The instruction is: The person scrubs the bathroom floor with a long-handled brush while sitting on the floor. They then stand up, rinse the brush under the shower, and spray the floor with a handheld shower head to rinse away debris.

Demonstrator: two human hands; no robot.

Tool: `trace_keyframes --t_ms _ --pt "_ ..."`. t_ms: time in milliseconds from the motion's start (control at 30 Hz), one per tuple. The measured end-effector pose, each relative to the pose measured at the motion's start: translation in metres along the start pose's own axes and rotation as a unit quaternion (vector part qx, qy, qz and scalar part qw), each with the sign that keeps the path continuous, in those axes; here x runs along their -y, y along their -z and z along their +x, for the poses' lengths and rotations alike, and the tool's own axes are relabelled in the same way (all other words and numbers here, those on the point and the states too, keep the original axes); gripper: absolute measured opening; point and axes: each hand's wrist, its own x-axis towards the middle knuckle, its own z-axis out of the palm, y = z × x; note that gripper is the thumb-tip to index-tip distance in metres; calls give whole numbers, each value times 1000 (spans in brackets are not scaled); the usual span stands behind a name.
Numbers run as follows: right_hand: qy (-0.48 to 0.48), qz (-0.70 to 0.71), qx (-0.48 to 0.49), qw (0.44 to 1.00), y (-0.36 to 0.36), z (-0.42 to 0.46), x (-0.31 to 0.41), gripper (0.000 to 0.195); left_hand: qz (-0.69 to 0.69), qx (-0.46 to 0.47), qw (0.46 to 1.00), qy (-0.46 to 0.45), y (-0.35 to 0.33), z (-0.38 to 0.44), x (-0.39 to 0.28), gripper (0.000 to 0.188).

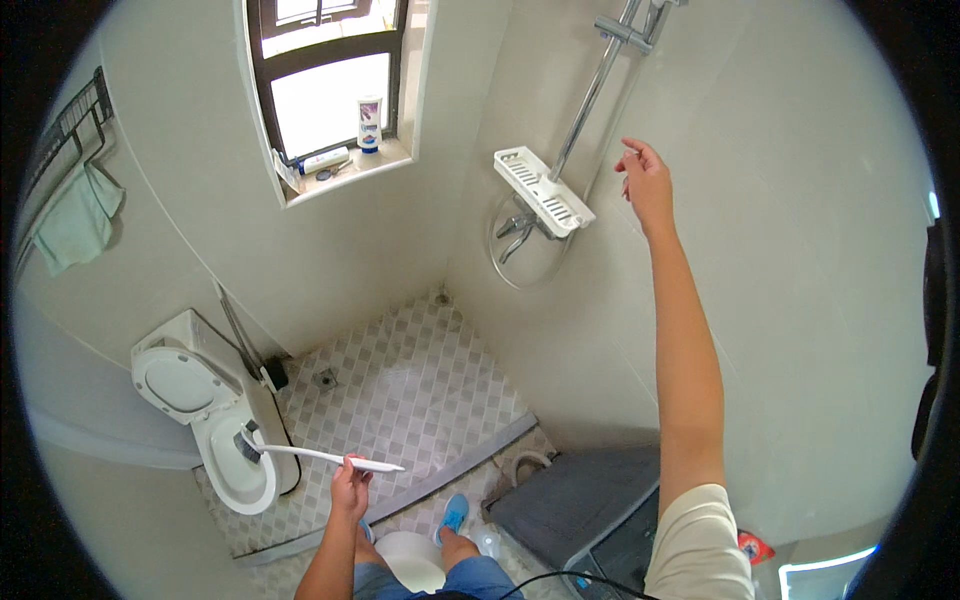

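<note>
My left hand (351, 487) grips the white handle of a toilet brush (300, 451). The brush's grey bristle head lies over the bowl of a white toilet (259, 501), whose lid and seat are raised. Whether the bristles touch the bowl cannot be told. My right hand (646, 184) is held up at the end of an outstretched arm, in front of the light wall. Its fingers are loosely bent and apart, with nothing seen in them. To its left in the picture are a white slotted shower shelf (544, 191) and a chrome shower rail (592, 94).
A raised grey sill (457, 480) crosses the tiled floor (390, 375) before my feet. At lower right stands a dark grey cabinet (577, 502), close to a white bucket (411, 559). Bottles and tubes rest on the window ledge (390, 156). Long-handled tools (240, 330) lean behind the toilet.
</note>
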Motion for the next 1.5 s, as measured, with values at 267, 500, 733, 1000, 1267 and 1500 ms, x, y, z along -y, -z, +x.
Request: trace_keyframes --t_ms 267,500,733,1000,1267,1500 --pt "41 -89 -14 995 -3 55 -32 28 2 -11 1000 -6 1 -4 7 23" --pt "-73 -123 227 963 -100 -82 -108 36 7 -36 999 -15 18 -1 9 23" --pt "-402 140 199 883 -182 -99 -237 17 10 -49 999 -5 21 6 17 25" --pt "-516 352 138 768 -262 -60 -286 9 11 -82 995 -61 20 -2 14 26" --pt "-489 326 120 800 -279 -67 -291 20 4 -95 994 -59 43 -8 13 25" --pt "-499 322 117 796 -266 -94 -254 24 22 -70 997 -21 41 -3 21 25"
